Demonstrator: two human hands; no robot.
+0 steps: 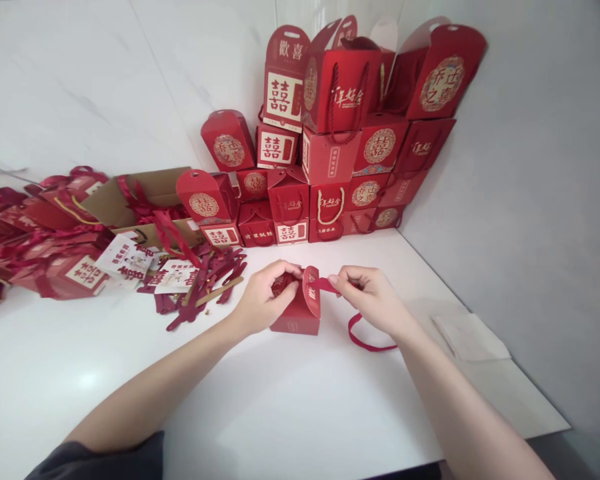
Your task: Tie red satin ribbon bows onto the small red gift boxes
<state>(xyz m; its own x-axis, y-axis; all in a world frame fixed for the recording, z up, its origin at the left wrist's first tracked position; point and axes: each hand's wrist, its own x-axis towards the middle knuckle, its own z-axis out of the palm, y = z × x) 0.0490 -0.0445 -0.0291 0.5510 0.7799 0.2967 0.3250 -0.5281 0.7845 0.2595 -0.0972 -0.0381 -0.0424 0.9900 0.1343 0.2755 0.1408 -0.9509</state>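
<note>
A small red gift box [299, 312] stands on the white table [280, 413] in front of me. My left hand [265, 299] is closed around its left side and top flap. My right hand [373, 295] pinches a dark red ribbon [365, 337] just right of the box's top. The ribbon runs from the box top through my fingers and loops down onto the table below my right wrist.
A stack of red gift boxes [340, 147] fills the far corner against the wall. Loose ribbons [205, 287], cards and flat boxes [50, 233] lie at the left beside an open cardboard carton [130, 193]. A white paper sheet [470, 337] rests at the right.
</note>
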